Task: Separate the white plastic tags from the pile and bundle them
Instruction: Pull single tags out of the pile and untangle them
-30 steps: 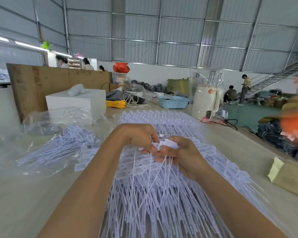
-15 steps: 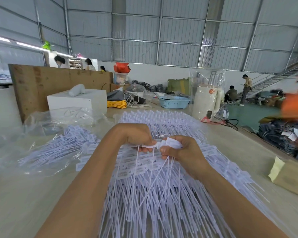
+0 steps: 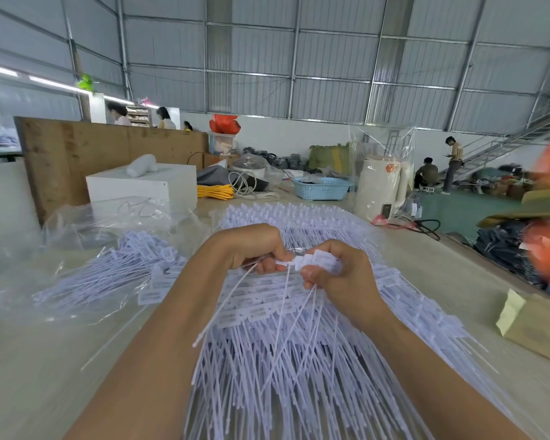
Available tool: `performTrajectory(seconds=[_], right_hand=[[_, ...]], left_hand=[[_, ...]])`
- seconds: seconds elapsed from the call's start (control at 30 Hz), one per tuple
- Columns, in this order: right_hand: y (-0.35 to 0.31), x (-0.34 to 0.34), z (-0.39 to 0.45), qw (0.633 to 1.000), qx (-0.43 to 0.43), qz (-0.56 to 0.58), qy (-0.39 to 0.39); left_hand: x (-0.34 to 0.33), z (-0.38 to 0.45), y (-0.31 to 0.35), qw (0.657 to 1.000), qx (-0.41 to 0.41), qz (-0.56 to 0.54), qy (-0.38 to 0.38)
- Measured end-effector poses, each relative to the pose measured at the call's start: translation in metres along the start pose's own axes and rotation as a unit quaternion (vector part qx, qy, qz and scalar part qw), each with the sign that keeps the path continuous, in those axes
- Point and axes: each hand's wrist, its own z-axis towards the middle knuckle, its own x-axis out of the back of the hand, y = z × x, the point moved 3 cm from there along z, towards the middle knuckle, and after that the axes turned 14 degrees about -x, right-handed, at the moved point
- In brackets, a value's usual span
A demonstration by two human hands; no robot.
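A big pile of white plastic tags (image 3: 299,350) with long thin tails covers the table in front of me. Above it my right hand (image 3: 340,274) grips a small bunch of tags (image 3: 318,260) by their flat label heads, the tails hanging down toward the pile. My left hand (image 3: 251,249) pinches one tag (image 3: 235,293) whose head meets the bunch and whose tail slants down to the left. The two hands almost touch.
A clear plastic bag (image 3: 92,258) with more tags lies at left. Behind stand a white box (image 3: 140,185), yellow cord (image 3: 215,191), a blue basket (image 3: 321,187) and a wrapped white container (image 3: 381,185). A cardboard box (image 3: 537,325) sits at the right table edge. People are in the background.
My left hand has drawn one tag out sideways, so its tail now swings free to the left. The right hand keeps hold of the bunch.
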Motion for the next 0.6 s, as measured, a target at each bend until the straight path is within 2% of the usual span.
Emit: performTrajectory(seconds=[0.3,0.4,0.5,0.6], right_hand=[[-0.002,0.002,-0.001,1.0,-0.004,0.003,-0.013],[-0.003,0.011,0.0,0.998,-0.04,0.047,0.001],[-0.005,0.034,0.007,0.984,-0.098,0.13,0.068],[-0.013,0.05,0.011,0.969,-0.126,0.193,0.085]], left_hand=[[0.004,-0.001,-0.003,0.999,-0.001,0.05,0.007],[0.006,-0.002,-0.007,0.992,-0.004,0.128,-0.001],[0.006,-0.003,-0.008,0.98,-0.001,0.198,-0.015],[0.006,0.003,0.002,0.946,-0.016,0.322,0.034]])
